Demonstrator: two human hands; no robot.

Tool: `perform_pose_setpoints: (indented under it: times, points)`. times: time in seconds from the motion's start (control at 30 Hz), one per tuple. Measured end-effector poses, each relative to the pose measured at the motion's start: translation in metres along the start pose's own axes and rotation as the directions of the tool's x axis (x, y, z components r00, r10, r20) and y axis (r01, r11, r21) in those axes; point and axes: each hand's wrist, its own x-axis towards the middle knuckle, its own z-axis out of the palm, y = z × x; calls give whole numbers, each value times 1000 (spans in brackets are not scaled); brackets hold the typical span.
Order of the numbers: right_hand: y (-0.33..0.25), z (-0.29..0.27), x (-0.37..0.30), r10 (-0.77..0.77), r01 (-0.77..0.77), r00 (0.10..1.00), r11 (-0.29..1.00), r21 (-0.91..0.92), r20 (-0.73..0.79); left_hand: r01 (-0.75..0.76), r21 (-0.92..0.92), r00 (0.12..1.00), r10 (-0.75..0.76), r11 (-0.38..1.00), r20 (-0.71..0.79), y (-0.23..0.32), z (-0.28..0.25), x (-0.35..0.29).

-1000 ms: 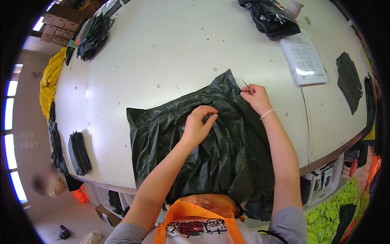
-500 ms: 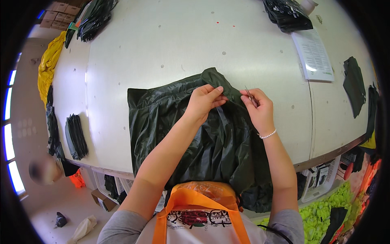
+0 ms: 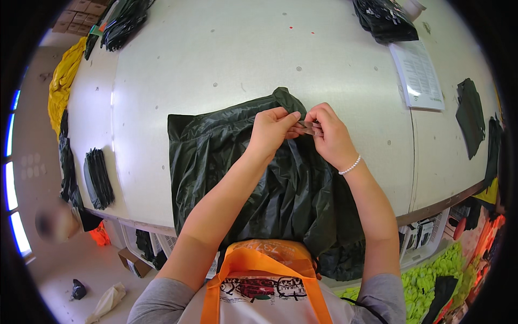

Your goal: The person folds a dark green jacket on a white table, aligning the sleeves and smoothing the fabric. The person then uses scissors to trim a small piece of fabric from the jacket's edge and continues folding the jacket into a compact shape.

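Note:
A dark green, shiny garment [image 3: 216, 167] lies spread and wrinkled over the table edge in front of me, its near part hanging down toward my apron. My left hand [image 3: 271, 130] pinches the cloth near its upper right corner, thumb pressed to the fingers. Close beside it, my right hand [image 3: 333, 137] is closed around small metal thread snips [image 3: 307, 128], whose blades reach to the left hand's fingertips at the cloth. Exactly what the blades touch is hidden by the fingers.
On the white table [image 3: 178, 65] lie dark folded stacks [image 3: 98, 178], black bundles [image 3: 384, 21], printed papers [image 3: 418, 75] and a dark cloth piece [image 3: 470, 119]. Yellow fabric [image 3: 65, 86] hangs at the left. Below are white crates [image 3: 426, 243] and lime-green fabric [image 3: 431, 281].
My right hand has moved left with the snips, bringing them to the left hand's fingertips. The left hand keeps its pinch on the cloth, nearly in place.

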Motion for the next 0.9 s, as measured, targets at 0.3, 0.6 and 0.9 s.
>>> perform_pose_setpoints:
  times: [0.3, 0.6, 0.9]
  points:
    - [12, -19, -12, 327, -291, 940, 919, 266, -101, 69, -286, 997, -59, 956, 44, -6, 7, 4]
    - [4, -27, -19, 261, -250, 965, 927, 279, -1, 66, -323, 994, -35, 944, 103, -5, 12, 7]
    - [-5, -29, -8, 222, -217, 975, 966, 142, -19, 57, -309, 995, -28, 949, 95, -4, 12, 6]
